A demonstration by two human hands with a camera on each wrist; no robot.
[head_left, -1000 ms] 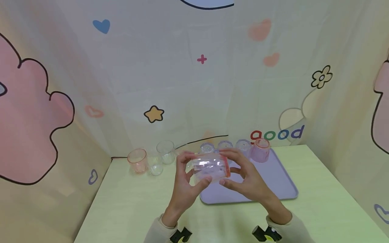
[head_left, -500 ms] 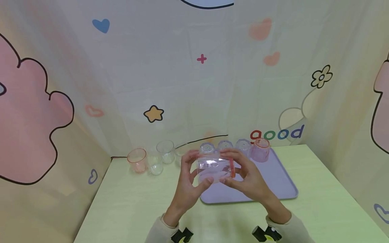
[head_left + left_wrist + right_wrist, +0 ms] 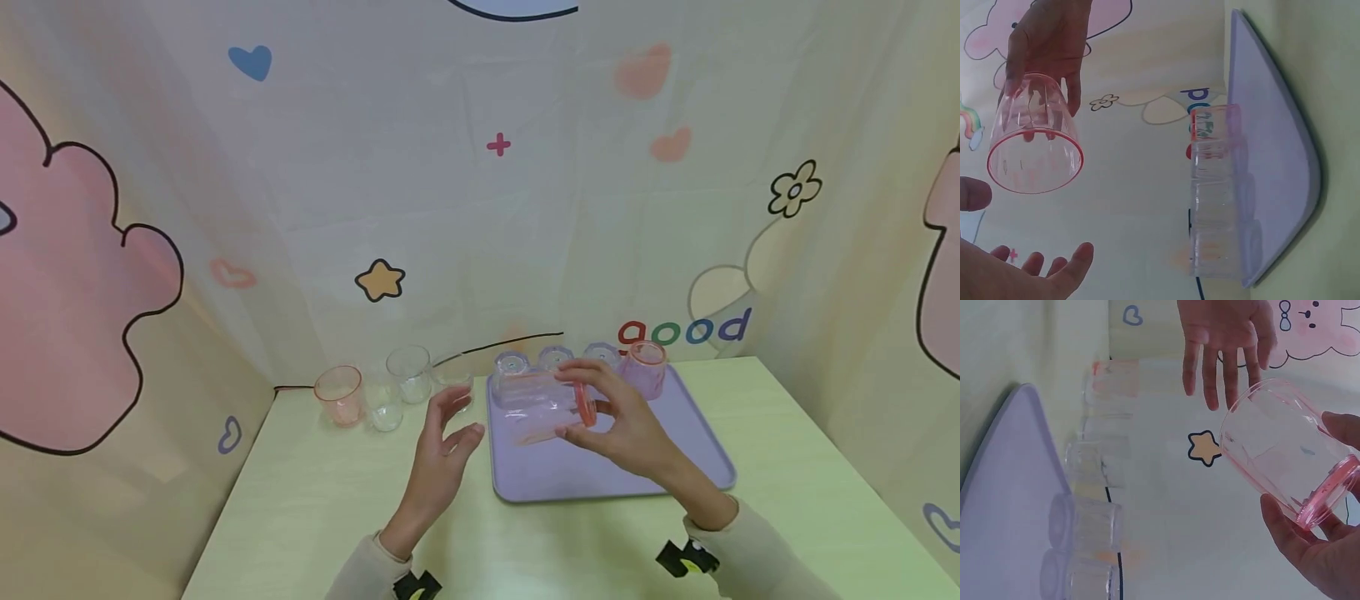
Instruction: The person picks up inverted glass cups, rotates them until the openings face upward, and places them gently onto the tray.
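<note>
Head view shows the right hand (image 3: 626, 421) holding a clear pink-tinted cup (image 3: 546, 406) on its side above the lilac tray (image 3: 705, 462), fingers curled round its base end, the mouth turned toward the left. The left hand (image 3: 442, 446) hovers just beside it over the counter (image 3: 322, 517), fingers loosely spread and holding nothing. Along the tray's far edge stand four upturned cups (image 3: 557, 360), three clear and a pink one (image 3: 642, 370) at the right end; off the tray to the left, upright cups (image 3: 408, 373) and a pink upright cup (image 3: 339, 396) wait near the wall. I judge the step in hand to be carrying one cup, one-handed, to the tray. The next move seems to call for turning its mouth down and lowering it flat onto a bare patch of tray, near the row without knocking it
</note>
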